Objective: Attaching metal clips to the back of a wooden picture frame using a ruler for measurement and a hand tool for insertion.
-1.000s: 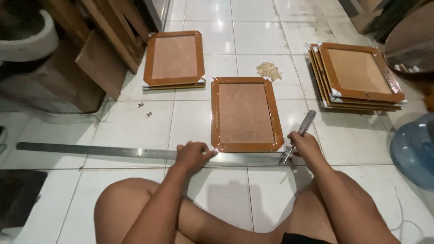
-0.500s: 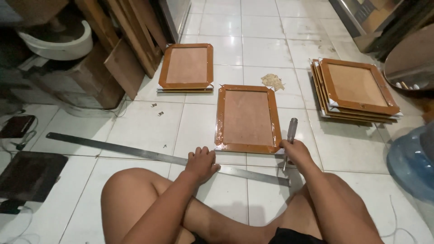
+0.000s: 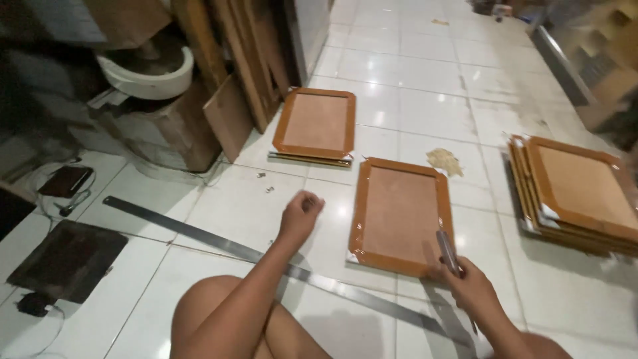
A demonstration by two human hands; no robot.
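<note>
I sit cross-legged on a white tiled floor. My right hand point(image 3: 469, 284) grips a grey metal tool point(image 3: 446, 250), its tip over the near right corner of a brown framed board point(image 3: 401, 214) lying face down. My left hand point(image 3: 300, 215) is loosely curled, lifted above the floor left of that board, holding nothing. A long steel ruler point(image 3: 266, 258) lies diagonally on the tiles under my left forearm.
A second framed board point(image 3: 315, 123) lies farther back on another. A stack of several frames point(image 3: 579, 195) sits at the right. Small screws point(image 3: 264, 182), a pile of shavings point(image 3: 444, 161), wooden planks point(image 3: 229, 73), a white basin point(image 3: 149, 70) and a dark mat point(image 3: 68, 259) are on the left.
My left hand lifted off the ruler and moved up and away, curling. The view swung right, so the ruler now lies more slanted. My right hand keeps the tool at the frame's corner.
</note>
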